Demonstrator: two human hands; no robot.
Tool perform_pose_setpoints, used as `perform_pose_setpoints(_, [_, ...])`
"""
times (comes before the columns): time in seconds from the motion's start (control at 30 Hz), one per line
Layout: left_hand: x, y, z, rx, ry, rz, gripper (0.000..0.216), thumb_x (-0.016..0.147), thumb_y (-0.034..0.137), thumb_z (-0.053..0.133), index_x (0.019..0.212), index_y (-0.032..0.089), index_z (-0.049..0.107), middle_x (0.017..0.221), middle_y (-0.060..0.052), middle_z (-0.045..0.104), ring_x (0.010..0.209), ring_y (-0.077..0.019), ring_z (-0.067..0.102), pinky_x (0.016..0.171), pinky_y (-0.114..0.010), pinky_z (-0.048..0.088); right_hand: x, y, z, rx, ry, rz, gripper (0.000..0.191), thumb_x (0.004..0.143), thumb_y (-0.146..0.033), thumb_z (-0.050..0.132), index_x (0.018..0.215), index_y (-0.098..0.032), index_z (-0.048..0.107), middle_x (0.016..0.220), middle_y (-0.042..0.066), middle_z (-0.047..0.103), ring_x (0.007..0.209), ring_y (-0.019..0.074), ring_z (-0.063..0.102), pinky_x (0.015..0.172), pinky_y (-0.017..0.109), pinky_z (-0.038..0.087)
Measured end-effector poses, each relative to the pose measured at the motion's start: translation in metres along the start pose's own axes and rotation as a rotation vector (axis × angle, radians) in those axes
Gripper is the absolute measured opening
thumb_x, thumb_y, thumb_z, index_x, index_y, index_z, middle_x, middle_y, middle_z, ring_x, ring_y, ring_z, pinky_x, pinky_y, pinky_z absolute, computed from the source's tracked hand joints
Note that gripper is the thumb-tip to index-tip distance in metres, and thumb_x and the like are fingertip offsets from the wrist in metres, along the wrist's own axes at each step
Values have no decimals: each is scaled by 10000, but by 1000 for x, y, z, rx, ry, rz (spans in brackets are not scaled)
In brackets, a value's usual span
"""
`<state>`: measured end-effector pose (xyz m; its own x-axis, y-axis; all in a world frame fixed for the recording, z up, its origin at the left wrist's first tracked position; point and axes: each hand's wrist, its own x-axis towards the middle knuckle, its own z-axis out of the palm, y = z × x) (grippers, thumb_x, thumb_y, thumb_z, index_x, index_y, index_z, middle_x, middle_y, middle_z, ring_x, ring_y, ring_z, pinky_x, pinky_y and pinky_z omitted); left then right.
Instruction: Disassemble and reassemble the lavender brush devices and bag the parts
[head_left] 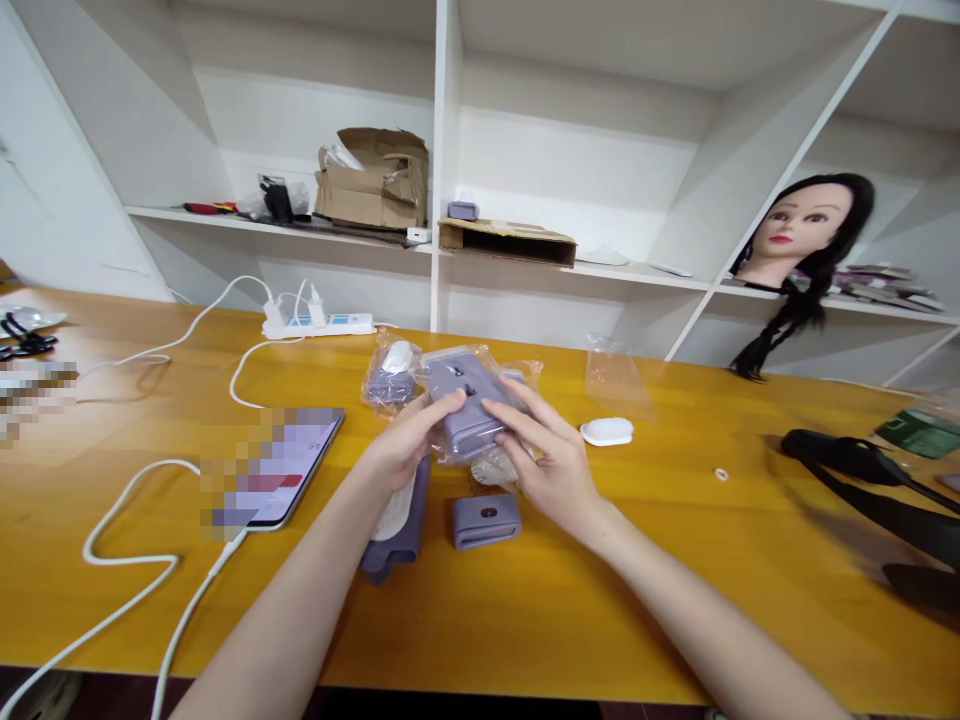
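A lilac case in a clear plastic bag is held up over the table, tilted, with dark marks on its face. My left hand grips its left side, thumb on top. On its right edge my right hand is closed, fingers bent against the plastic. Just below lies a small lilac pouch with a dark round snap. Under my left wrist, an opened lilac piece carries a white oval item, partly hidden by my arm. Another bagged lilac item with a white top sits behind my left hand.
A white oval item and a flat clear bag lie to the right. A charging phone and a power strip are on the left. A black strap-like object lies far right. Shelves behind hold a cardboard box and a mannequin head.
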<state>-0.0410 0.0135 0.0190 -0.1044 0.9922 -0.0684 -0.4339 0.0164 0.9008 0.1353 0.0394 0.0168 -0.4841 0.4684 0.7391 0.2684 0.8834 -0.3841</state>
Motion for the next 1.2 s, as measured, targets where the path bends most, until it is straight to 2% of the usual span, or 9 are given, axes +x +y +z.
perform_pose_setpoints(0.13, [-7, 12, 4, -154, 126, -33, 177, 783, 314, 591, 800, 161, 679, 704, -16, 698, 596, -145, 622, 554, -248, 487, -10, -11, -6, 224, 74, 193, 649, 819, -286, 601, 1401, -326, 314, 1450, 77, 367, 1232, 240, 485, 954, 420, 483])
perform_pose_setpoints(0.23, [-11, 18, 6, -270, 155, 14, 166, 793, 297, 560, 747, 169, 656, 647, 9, 674, 549, -130, 605, 511, -231, 471, -20, -18, -5, 232, 30, 326, 750, 696, -375, 706, 1346, -281, 344, 1343, 128, 459, 1099, 274, 568, 850, 436, 522])
perform_pose_setpoints(0.3, [-14, 18, 8, -291, 141, 45, 160, 793, 290, 563, 746, 167, 652, 636, 14, 666, 537, -120, 595, 516, -224, 469, -23, -21, -3, 124, 18, 296, 646, 631, -350, 756, 1206, -250, 481, 1196, 113, 559, 1027, 277, 584, 807, 425, 521])
perform_pose_setpoints(0.4, [-15, 14, 12, -277, 82, 63, 172, 780, 311, 593, 810, 159, 668, 678, -2, 683, 588, -139, 618, 573, -246, 493, -22, -27, -4, 75, 25, 201, 73, 771, -244, 619, 842, -226, 613, 877, 48, 635, 817, 199, 601, 728, 344, 502])
perform_pose_setpoints(0.6, [-10, 8, 11, -295, 132, 106, 124, 720, 231, 615, 823, 164, 635, 740, -6, 694, 703, -172, 661, 664, -288, 541, -22, -33, -27, 387, -188, 556, 281, 800, -293, 556, 534, -202, 543, 509, -21, 556, 511, 126, 522, 526, 256, 434])
perform_pose_setpoints(0.73, [-7, 8, 8, -285, 194, 138, 169, 697, 171, 605, 866, 169, 608, 719, 26, 673, 584, -120, 629, 555, -244, 531, -32, -19, -39, 701, -313, 642, 289, 815, -290, 490, 556, -207, 589, 580, 20, 641, 581, 160, 618, 613, 312, 507])
perform_pose_setpoints(0.93, [-9, 7, 10, -249, 185, 126, 145, 711, 162, 610, 855, 166, 597, 750, 19, 676, 604, -103, 623, 552, -222, 524, -47, 11, -39, 673, -304, 513, 555, 640, -51, 362, 1111, -211, 607, 1299, 76, 569, 1107, 215, 603, 836, 421, 524])
perform_pose_setpoints(1.03, [-11, 8, 10, -253, 200, 126, 111, 730, 161, 586, 841, 162, 596, 751, 14, 672, 615, -106, 624, 564, -223, 524, -49, 9, -31, 921, -343, 610, 681, 581, -30, 375, 1201, -228, 574, 1323, 65, 559, 1174, 216, 563, 905, 431, 493])
perform_pose_setpoints(1.2, [-14, 7, 14, -250, 188, 171, 197, 725, 167, 594, 921, 178, 592, 817, 16, 666, 666, -110, 616, 583, -226, 513, -41, -5, -13, 1149, -188, 761, 473, 674, -83, 542, 1109, -248, 624, 1219, 74, 640, 962, 209, 679, 805, 338, 534])
